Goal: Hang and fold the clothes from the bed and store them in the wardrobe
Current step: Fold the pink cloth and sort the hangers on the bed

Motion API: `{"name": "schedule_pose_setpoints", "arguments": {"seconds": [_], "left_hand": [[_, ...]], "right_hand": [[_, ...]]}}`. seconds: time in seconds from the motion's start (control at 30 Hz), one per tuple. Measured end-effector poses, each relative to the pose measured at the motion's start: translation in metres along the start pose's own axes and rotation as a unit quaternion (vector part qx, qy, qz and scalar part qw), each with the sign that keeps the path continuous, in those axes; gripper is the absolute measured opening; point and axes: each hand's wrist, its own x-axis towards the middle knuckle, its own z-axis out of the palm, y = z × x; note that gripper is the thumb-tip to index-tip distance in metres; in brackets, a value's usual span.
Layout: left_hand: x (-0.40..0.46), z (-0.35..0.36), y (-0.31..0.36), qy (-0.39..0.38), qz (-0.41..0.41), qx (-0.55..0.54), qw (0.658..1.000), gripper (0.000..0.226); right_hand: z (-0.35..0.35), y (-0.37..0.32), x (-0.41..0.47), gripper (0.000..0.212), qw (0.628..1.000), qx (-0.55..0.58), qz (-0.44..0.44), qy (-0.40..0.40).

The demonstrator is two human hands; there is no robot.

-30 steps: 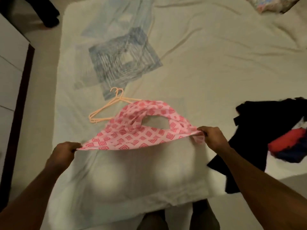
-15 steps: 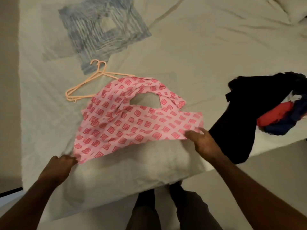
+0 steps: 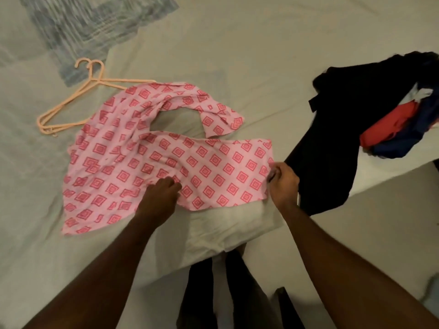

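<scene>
A pink garment [image 3: 133,162] with red diamond prints lies spread on the pale bed sheet [image 3: 249,67], near the bed's front corner. My left hand [image 3: 161,195] rests on its lower middle edge with curled fingers pinching the cloth. My right hand [image 3: 281,184] grips the garment's right edge. Two peach plastic hangers [image 3: 78,100] lie just beyond the garment's upper left, partly under it.
A heap of dark clothes [image 3: 351,124] with a red piece [image 3: 387,129] and a navy piece lies at the bed's right edge, partly hanging over it. A blue patterned patch [image 3: 95,22] marks the sheet at the far left. Floor shows at the right.
The pink garment went from held up in the air to lying flat on the bed. My left hand moved from its left corner to its lower middle edge.
</scene>
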Motion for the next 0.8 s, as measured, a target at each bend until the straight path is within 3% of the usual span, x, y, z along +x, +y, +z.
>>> {"name": "schedule_pose_setpoints", "arguments": {"seconds": [0.13, 0.23, 0.33, 0.47, 0.53, 0.67, 0.8], "left_hand": [[0.031, 0.008, 0.034, -0.002, -0.038, -0.023, 0.999, 0.034], [0.041, 0.010, 0.048, -0.034, -0.056, -0.028, 0.997, 0.045], [0.044, 0.012, 0.052, -0.046, -0.077, -0.031, 0.995, 0.056], [0.044, 0.016, 0.058, -0.054, -0.090, -0.018, 0.994, 0.071], [0.047, 0.018, 0.064, -0.076, -0.102, -0.011, 0.992, 0.078], [0.053, 0.021, 0.075, -0.103, -0.110, -0.004, 0.989, 0.086], [0.050, 0.029, 0.081, -0.091, -0.121, -0.008, 0.988, 0.083]], "right_hand": [[0.011, -0.011, 0.040, 0.030, 0.988, 0.039, 0.147, -0.019], [0.016, -0.014, 0.056, 0.036, 0.979, -0.012, 0.188, -0.079], [0.019, -0.009, 0.061, 0.024, 0.984, 0.003, 0.148, -0.097], [0.007, 0.004, 0.058, 0.032, 0.978, 0.175, 0.112, -0.009], [-0.003, 0.010, 0.062, 0.029, 0.979, 0.186, 0.081, 0.007], [-0.024, 0.010, 0.084, 0.029, 0.999, 0.042, -0.019, -0.013], [-0.039, 0.013, 0.087, 0.032, 0.985, -0.137, -0.101, -0.028]]}}
